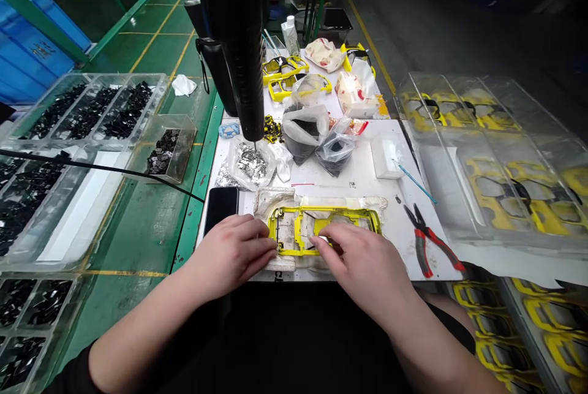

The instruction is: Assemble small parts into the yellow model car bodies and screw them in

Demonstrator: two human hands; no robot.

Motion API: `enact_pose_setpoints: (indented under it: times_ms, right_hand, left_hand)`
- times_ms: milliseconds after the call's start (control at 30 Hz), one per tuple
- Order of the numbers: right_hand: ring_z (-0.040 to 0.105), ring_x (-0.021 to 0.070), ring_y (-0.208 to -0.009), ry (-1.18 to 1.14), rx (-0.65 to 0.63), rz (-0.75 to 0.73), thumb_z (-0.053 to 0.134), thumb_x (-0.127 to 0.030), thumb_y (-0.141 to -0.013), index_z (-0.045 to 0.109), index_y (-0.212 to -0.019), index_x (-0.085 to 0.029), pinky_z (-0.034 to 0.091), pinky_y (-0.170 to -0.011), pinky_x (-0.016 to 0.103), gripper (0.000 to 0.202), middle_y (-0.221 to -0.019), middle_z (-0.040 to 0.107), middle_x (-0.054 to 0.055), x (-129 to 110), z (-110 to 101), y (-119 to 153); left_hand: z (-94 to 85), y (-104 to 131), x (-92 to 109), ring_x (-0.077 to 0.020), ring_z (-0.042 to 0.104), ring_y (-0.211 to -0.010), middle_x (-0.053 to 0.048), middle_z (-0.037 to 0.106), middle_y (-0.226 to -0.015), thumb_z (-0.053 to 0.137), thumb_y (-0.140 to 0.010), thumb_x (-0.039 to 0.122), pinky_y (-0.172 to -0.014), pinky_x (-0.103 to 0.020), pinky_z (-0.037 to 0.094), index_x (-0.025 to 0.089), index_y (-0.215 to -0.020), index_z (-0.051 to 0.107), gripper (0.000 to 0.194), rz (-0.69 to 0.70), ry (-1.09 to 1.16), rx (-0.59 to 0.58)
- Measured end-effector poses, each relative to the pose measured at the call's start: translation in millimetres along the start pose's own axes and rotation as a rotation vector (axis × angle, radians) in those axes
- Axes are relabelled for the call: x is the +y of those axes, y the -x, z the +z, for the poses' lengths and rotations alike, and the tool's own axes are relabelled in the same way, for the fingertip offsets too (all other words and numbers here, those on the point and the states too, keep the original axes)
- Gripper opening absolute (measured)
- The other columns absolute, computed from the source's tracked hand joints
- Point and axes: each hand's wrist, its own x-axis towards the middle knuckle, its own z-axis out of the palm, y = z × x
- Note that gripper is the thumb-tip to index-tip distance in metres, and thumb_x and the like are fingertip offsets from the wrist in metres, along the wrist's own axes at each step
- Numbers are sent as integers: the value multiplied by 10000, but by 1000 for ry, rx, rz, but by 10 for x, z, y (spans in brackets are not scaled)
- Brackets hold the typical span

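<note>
A yellow plastic frame (298, 231) lies in a whitish, worn holding block (275, 198) at the table's front edge. My left hand (236, 253) is closed at the frame's lower left corner, fingers together and thumb hidden. Over the right half of the frame is my right hand (362, 253), its thumb and forefinger brought close in a pinch; whatever may be between them is too small to make out. Above the table hangs a black power screwdriver (239, 75), its bit pointing down at a plastic bag of small silver metal parts (250, 161).
Red-handled pliers (429, 241) lie at right, a black phone (222, 205) at left. Bags of black parts (305, 133) and a white box with a blue stick (386, 158) stand behind. Bins of black parts (96, 109) flank the left, trays of yellow frames (500, 185) the right.
</note>
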Motion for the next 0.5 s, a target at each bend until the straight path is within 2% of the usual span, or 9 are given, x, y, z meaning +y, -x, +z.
enact_pose_setpoints:
  times_ms: [100, 200, 267, 367, 500]
  right_hand:
    - [731, 224, -794, -27, 27, 29, 684, -430, -1141, 717, -918, -256, 399, -690, 350, 285, -885, 762, -17, 91, 4, 14]
    - [758, 234, -844, -45, 57, 33, 693, -415, -1135, 732, -943, -259, 434, -716, 346, 251, -928, 789, -17, 154, 13, 32]
    - [775, 243, -883, -49, 77, 33, 687, -414, -1138, 758, -984, -262, 455, -729, 345, 227, -982, 814, -7, 188, 24, 44]
    - [786, 245, -898, -56, 91, 25, 652, -448, -1154, 786, -1032, -267, 484, -731, 344, 256, -1019, 830, 8, 235, 45, 62]
    - [791, 236, -889, -73, 94, 9, 613, -489, -1168, 799, -1047, -270, 525, -733, 349, 312, -1032, 835, 18, 281, 61, 89]
  left_hand:
    - [-73, -145, -159, -205, 741, -950, -77, 784, -1065, 631, -1138, 302, -840, -340, 582, 196, -1138, 816, 214, -81, 48, 59]
    - [-130, -359, -424, -264, 751, -995, -100, 796, -1089, 597, -1139, 362, -880, -401, 596, 189, -1087, 828, 294, -326, -173, 76]
    - [-148, -519, -611, -329, 740, -1073, -128, 799, -1152, 582, -1123, 351, -921, -463, 590, 192, -1095, 847, 310, -470, -393, -23]
    - [-133, -725, -831, -397, 717, -1137, -174, 788, -1166, 609, -1071, 318, -937, -505, 571, 176, -1066, 858, 287, -560, -554, -200]
    - [-63, -864, -964, -407, 725, -1081, -196, 783, -1089, 637, -1016, 300, -866, -479, 552, 159, -978, 846, 255, -564, -548, -240]
